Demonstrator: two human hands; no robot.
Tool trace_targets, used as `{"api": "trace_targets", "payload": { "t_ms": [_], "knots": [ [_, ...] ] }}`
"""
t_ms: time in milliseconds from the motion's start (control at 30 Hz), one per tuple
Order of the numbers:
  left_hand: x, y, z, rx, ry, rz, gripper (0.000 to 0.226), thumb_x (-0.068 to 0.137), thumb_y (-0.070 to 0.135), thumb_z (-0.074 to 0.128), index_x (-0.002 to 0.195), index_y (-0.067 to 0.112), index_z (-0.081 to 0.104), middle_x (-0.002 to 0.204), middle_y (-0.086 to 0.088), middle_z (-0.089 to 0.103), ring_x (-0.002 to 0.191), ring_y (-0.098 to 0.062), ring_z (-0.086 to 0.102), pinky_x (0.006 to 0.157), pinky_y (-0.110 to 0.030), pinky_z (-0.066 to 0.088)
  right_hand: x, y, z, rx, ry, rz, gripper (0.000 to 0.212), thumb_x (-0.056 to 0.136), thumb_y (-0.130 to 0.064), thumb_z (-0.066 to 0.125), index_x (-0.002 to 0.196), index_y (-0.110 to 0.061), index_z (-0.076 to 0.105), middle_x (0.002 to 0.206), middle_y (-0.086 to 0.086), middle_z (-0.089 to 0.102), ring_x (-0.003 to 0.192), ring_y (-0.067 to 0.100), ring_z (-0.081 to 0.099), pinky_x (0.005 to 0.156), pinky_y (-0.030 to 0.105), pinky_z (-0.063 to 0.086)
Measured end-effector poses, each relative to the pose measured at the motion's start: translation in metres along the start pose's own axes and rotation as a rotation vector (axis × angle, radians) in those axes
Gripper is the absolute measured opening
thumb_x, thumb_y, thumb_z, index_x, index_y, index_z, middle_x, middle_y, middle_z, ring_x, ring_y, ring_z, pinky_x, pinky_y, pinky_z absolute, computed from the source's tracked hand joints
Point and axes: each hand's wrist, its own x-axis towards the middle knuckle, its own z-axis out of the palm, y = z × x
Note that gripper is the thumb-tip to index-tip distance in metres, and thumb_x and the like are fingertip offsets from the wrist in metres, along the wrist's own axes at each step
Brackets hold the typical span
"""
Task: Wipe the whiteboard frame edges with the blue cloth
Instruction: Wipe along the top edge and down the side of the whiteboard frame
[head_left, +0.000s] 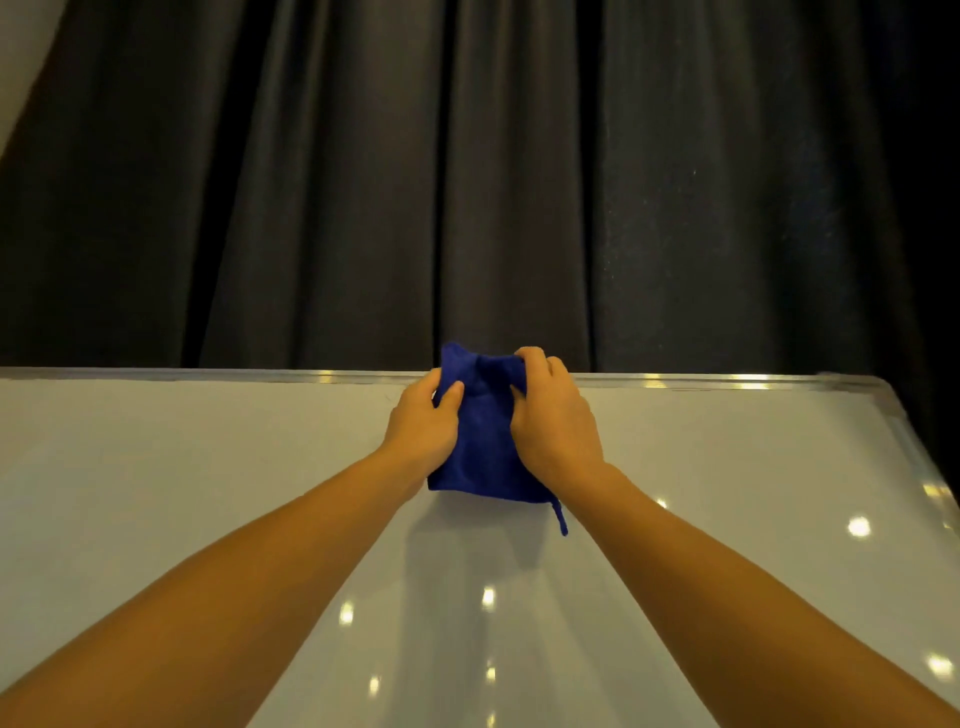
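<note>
A blue cloth (483, 441) is draped over the top edge of the whiteboard frame (208, 375), near the middle of that edge. My left hand (426, 426) grips the cloth's left side, thumb on the front. My right hand (550, 415) holds its right side, fingers curled over the frame's top. The cloth hangs down over the white board surface (182, 493), with a small tag dangling at its lower right corner. The frame's top right corner (883, 389) and its right edge (930, 483) are in view.
A dark pleated curtain (467, 182) hangs close behind the board. Ceiling lights reflect as bright spots on the board surface. A strip of pale wall (21, 52) shows at the upper left.
</note>
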Motion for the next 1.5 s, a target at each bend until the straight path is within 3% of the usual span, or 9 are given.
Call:
{"api": "trace_targets", "payload": {
  "t_ms": [267, 467, 700, 833, 900, 1067, 1200, 1300, 1500],
  "knots": [
    [0.091, -0.041, -0.055, 0.620, 0.141, 0.419, 0.023, 0.094, 0.043, 0.052, 0.084, 0.023, 0.058, 0.086, 0.001, 0.065, 0.083, -0.025, 0.057, 0.062, -0.039, 0.046, 0.049, -0.031, 0.063, -0.527, 0.072, -0.072, 0.041, 0.094, -0.017, 0.053, 0.130, -0.018, 0.034, 0.114, 0.012, 0.044, 0.066, 0.026, 0.051, 0.051, 0.039, 0.046],
    [0.126, -0.069, -0.059, 0.814, 0.135, 0.629, 0.028, 0.097, 0.043, 0.043, 0.103, 0.021, 0.059, 0.096, -0.007, 0.064, 0.090, -0.030, 0.054, 0.072, -0.039, 0.041, 0.067, -0.044, 0.090, -0.934, 0.070, -0.131, 0.074, 0.088, -0.025, 0.064, 0.148, -0.024, 0.020, 0.147, 0.018, 0.021, 0.129, 0.040, 0.025, 0.101, 0.053, 0.028],
    [0.154, -0.065, -0.060, 0.713, -0.021, 0.587, 0.026, 0.094, 0.037, 0.044, 0.083, 0.016, 0.055, 0.096, -0.012, 0.067, 0.087, -0.035, 0.061, 0.062, -0.038, 0.041, 0.039, -0.074, 0.123, -0.742, 0.135, -0.288, 0.031, 0.083, -0.017, 0.070, 0.111, -0.006, 0.066, 0.120, 0.017, 0.063, 0.116, 0.040, 0.055, 0.100, 0.049, 0.043],
    [0.159, -0.069, -0.058, 0.778, -0.061, 0.562, 0.025, 0.096, 0.041, 0.041, 0.089, 0.022, 0.056, 0.096, -0.010, 0.066, 0.083, -0.033, 0.062, 0.067, -0.040, 0.046, 0.029, -0.069, 0.149, -0.466, -0.073, -0.075, 0.063, 0.097, -0.034, 0.040, 0.152, -0.010, 0.021, 0.161, 0.012, 0.022, 0.149, 0.026, 0.012, 0.118, 0.036, 0.003],
    [0.166, -0.070, -0.062, 0.794, -0.092, 0.537, 0.040, 0.096, 0.048, 0.033, 0.087, 0.024, 0.063, 0.091, -0.008, 0.067, 0.076, -0.029, 0.061, 0.063, -0.037, 0.041, 0.034, -0.055, 0.142, -0.462, -0.098, -0.094, 0.072, 0.093, -0.051, 0.026, 0.155, -0.022, 0.005, 0.164, 0.005, 0.012, 0.150, 0.023, 0.003, 0.120, 0.039, 0.004],
    [0.171, -0.074, -0.063, 0.899, -0.082, 0.487, 0.054, 0.096, 0.057, 0.022, 0.066, 0.022, 0.049, 0.062, 0.001, 0.046, 0.057, -0.019, 0.044, 0.064, -0.037, 0.036, 0.045, -0.021, 0.116, -0.635, -0.112, -0.096, 0.084, 0.084, -0.080, 0.001, 0.154, -0.034, 0.004, 0.164, -0.003, 0.010, 0.150, 0.029, -0.001, 0.119, 0.052, -0.005],
    [0.168, -0.075, -0.051, 0.973, -0.035, 0.490, 0.060, 0.096, 0.056, 0.022, 0.061, 0.017, 0.051, 0.060, -0.001, 0.053, 0.055, -0.017, 0.047, 0.063, -0.037, 0.038, 0.053, 0.019, 0.077, -0.577, -0.036, 0.184, 0.074, 0.083, -0.074, -0.006, 0.150, -0.046, 0.007, 0.164, -0.008, 0.005, 0.149, 0.033, -0.004, 0.117, 0.058, -0.008],
    [0.168, -0.069, -0.040, 0.982, -0.040, 0.434, 0.059, 0.096, 0.054, 0.023, 0.060, 0.017, 0.053, 0.061, -0.004, 0.057, 0.057, -0.020, 0.052, 0.062, -0.036, 0.039, 0.065, 0.023, 0.076, -0.600, 0.036, 0.371, 0.072, 0.090, -0.067, 0.003, 0.154, -0.034, 0.005, 0.164, -0.003, 0.007, 0.149, 0.036, -0.004, 0.116, 0.058, -0.005],
    [0.168, -0.079, -0.044, 0.946, 0.054, 0.457, 0.054, 0.094, 0.047, 0.029, 0.058, 0.016, 0.055, 0.055, -0.003, 0.055, 0.052, -0.018, 0.051, 0.058, -0.032, 0.034, 0.062, 0.029, 0.069, -0.682, -0.159, -0.107, 0.069, 0.093, -0.064, 0.004, 0.154, -0.032, 0.011, 0.163, -0.005, 0.018, 0.150, 0.023, 0.005, 0.120, 0.049, 0.006]
  ]
}}
